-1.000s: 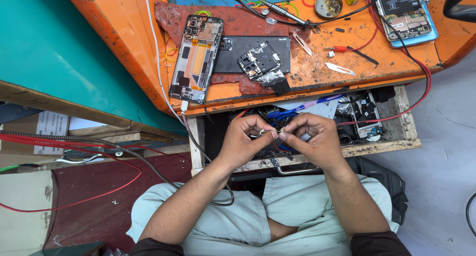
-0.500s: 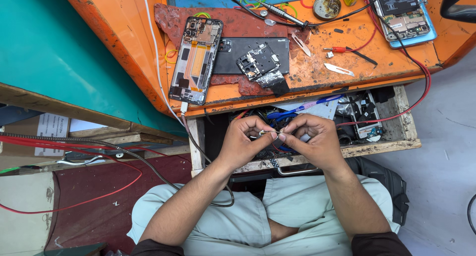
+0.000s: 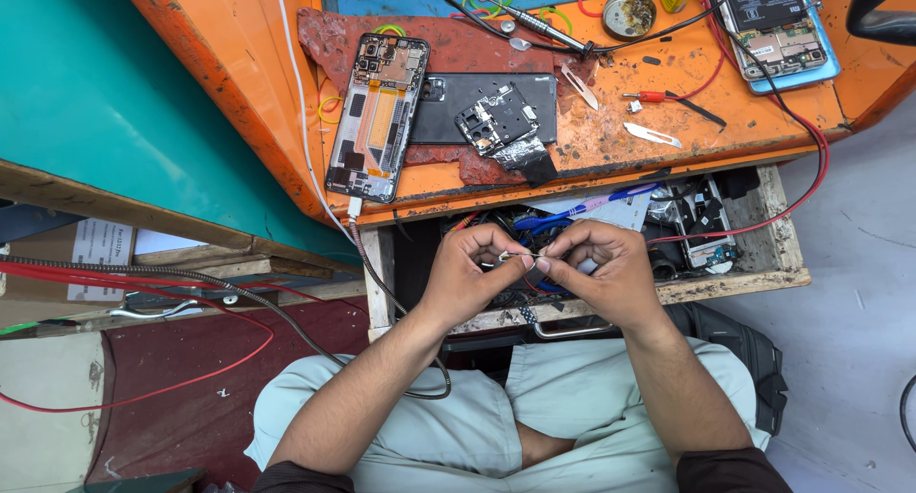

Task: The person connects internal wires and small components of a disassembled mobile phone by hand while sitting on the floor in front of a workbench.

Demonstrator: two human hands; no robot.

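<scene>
A: Where is this?

B: An orange worktop (image 3: 668,159), with an open drawer (image 3: 744,283) under it.

A: And the hands?

B: Over the drawer, nearly touching. The left hand (image 3: 468,278) and right hand (image 3: 606,273) each pinch one end of a tiny part (image 3: 520,255) between narrowed fingertips. Its long axis runs from one hand to the other, neither hand nearer.

A: Beyond them?

B: An opened phone (image 3: 377,116) up on the worktop left of the hands, and a circuit board (image 3: 496,121) straight ahead.
</scene>
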